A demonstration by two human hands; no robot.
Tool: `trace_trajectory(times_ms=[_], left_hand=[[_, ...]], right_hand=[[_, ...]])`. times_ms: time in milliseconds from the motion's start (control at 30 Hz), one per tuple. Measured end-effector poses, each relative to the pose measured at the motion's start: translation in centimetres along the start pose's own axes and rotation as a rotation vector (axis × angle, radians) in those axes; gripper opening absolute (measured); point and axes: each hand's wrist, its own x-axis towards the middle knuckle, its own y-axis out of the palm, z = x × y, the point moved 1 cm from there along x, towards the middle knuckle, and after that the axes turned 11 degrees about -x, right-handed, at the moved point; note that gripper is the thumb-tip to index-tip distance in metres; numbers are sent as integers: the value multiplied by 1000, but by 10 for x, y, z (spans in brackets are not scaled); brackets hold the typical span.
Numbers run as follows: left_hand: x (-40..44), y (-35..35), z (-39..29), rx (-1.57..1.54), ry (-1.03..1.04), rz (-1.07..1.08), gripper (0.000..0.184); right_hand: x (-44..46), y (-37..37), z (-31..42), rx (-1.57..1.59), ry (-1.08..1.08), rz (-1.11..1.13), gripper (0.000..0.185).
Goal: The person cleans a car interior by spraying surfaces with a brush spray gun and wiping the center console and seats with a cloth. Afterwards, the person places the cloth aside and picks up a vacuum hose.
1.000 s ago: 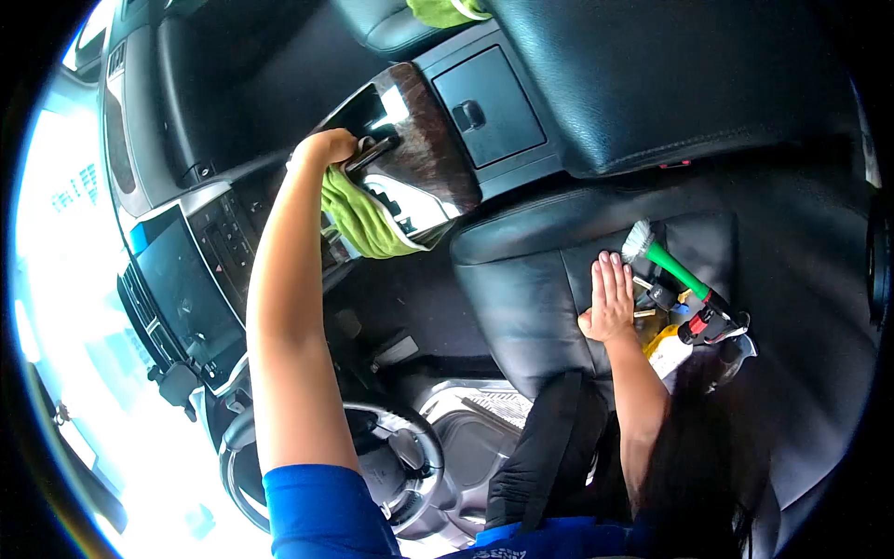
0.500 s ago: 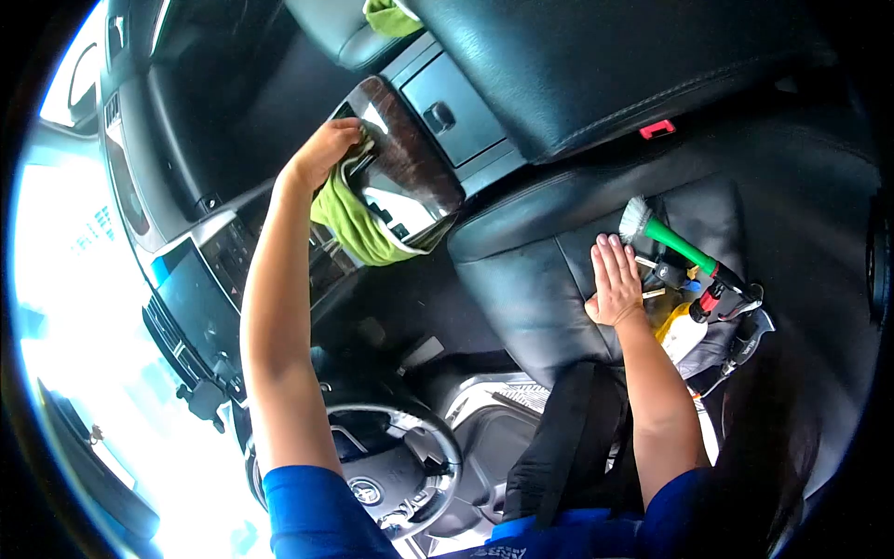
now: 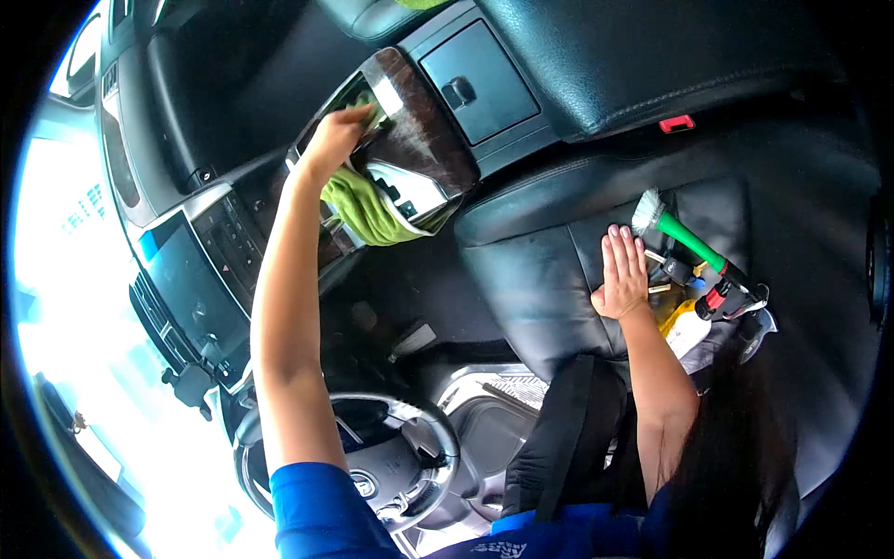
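My left hand is at the wood-trimmed centre console, its fingers slightly blurred and closed on a green cloth. Much of the cloth hangs bunched below the hand, over the gear shift area. My right hand lies flat on the black leather seat, fingers extended and holding nothing. Just beside its fingertips is a brush with a green handle and pale bristles. Close to the wrist lies a spray bottle with a red and black trigger head and yellow on its side.
Below my left arm is the steering wheel. A dashboard screen stands at the left. The console's drawer-like panel and a red seat-belt buckle are higher up. A black-and-grey tool lies past the bottle.
The view has shifted, so the console sits higher in the picture. My left hand has moved slightly along the console toward the dashboard, with the cloth. My right hand stays flat on the seat.
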Motion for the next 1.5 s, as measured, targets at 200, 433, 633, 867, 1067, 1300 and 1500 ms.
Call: trace_trajectory(times_ms=[200,433,633,867,1067,1300,1500], left_hand=[[10,-14,17,324,-58,-21,27],[-4,-18,22,231,-7,5,37],[11,-50,66,240,-262,-172,36],[36,-33,34,962,-163,323,31],[48,-16,11,816,-597,324,40],[47,-20,2,845,-433,387,31],[10,6,-55,274,-264,225,26]], right_hand=[[-1,2,-1,11,-5,-25,83],[1,-1,0,45,9,-42,88],[0,-2,0,10,18,8,85],[-3,-4,1,41,27,30,88],[2,-5,0,34,23,10,87],[0,-3,0,40,24,0,86],[0,0,-1,22,12,12,90]])
